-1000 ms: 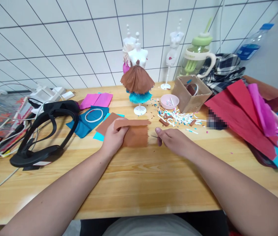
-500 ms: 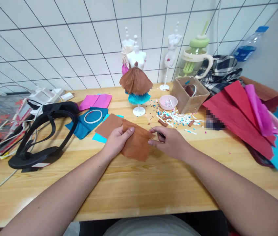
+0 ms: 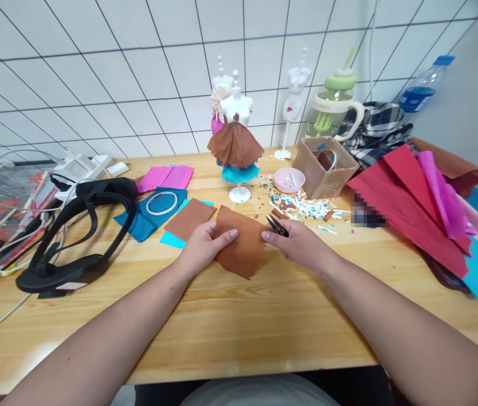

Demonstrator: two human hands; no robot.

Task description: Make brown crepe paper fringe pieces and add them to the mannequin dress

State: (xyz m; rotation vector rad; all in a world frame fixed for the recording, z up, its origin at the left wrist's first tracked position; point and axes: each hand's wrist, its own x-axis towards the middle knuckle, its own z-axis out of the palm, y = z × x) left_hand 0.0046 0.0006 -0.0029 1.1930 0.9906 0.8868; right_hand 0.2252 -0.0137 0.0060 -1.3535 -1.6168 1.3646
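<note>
A piece of brown crepe paper (image 3: 241, 246) with a ragged right edge is held up over the table. My left hand (image 3: 205, 242) pinches its left side, thumb on top. In my right hand (image 3: 302, 242) is a small pair of dark scissors (image 3: 276, 225), blades pointing up and left. The right thumb tip meets the paper's right edge. Behind the paper lie a folded brown sheet (image 3: 190, 219) and a light blue sheet (image 3: 172, 239). Farther back stands a white mini dress form (image 3: 239, 107) in a brown skirt (image 3: 236, 145) over a turquoise frill (image 3: 241, 173).
At left are a black headset (image 3: 65, 276), teal paper (image 3: 141, 220) with a white ring (image 3: 161, 203), and pink paper (image 3: 166, 177). Paper scraps (image 3: 306, 207), a pink bowl (image 3: 289, 180), a cardboard box (image 3: 327, 172) and a lidded cup (image 3: 334, 107) stand right, near red paper (image 3: 412, 208).
The brown paper now lies flatter and has turned slightly. My right hand has shifted so the scissor blades show, and its thumb has moved to the paper's edge. The view has tilted slightly.
</note>
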